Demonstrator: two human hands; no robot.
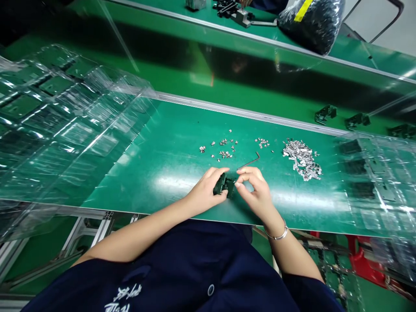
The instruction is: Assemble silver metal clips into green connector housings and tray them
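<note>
My left hand (208,190) is closed round a small black plastic part (224,185) held just above the green mat (162,164). My right hand (255,188) pinches at the right end of the same part with thumb and fingers together; whether a small metal piece sits in the pinch is hidden. Just beyond the hands lies a thin hex key (249,162). Farther back on the mat are small scattered metal pieces (222,147) and a bigger heap of metal clips (302,158) to the right.
Clear plastic blister trays (61,117) are stacked at the left, and more clear trays holding black parts (373,177) at the right. Black parts (325,113) lie on the conveyor behind. A black bag (312,21) and another person's work area sit at the far side.
</note>
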